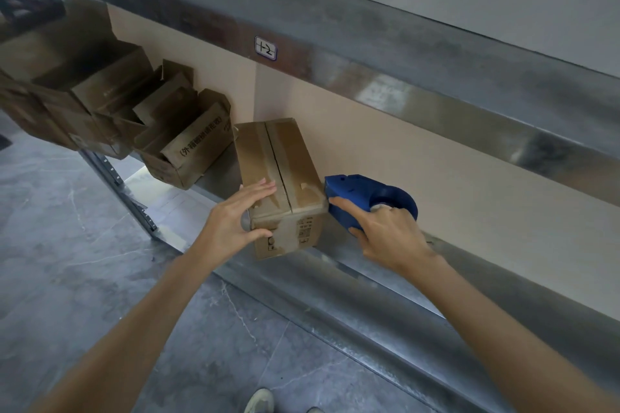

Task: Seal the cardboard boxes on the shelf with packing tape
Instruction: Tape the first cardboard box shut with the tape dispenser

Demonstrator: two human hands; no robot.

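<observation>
fingers (265,186) of the left hand (235,221) are lying straight and close together on the near left part of the cardboard box (285,157) top, with the thumb spread down onto the near face. the hand is bracing, not gripping. the right hand (385,231) is gripping the blue tape dispenser (362,193), index finger (342,203) stretched along its near side and the rest curling round the body. the dispenser nose is touching the box at its near right top edge.

the box is sitting closed on the metal shelf (369,278), close to the near lip, with its flap seam (278,161) running near to far as a dark line. whether fresh tape is already lying on it cannot be told. open boxes (188,144) are waiting further left on the same shelf.

assessment: the strip is being started at the right edge.

- left hand should be pressing downward and rightward against the pull, since the box looks light and is sitting near the lip.
- the nose should be riding flat on the cardboard, so the tape is bonding without wrinkles.
- the straight fingers are lying in the likely path, so they should be lifting clear as the dispenser is approaching.
- both flaps should be sitting level before tape is crossing the seam.
</observation>
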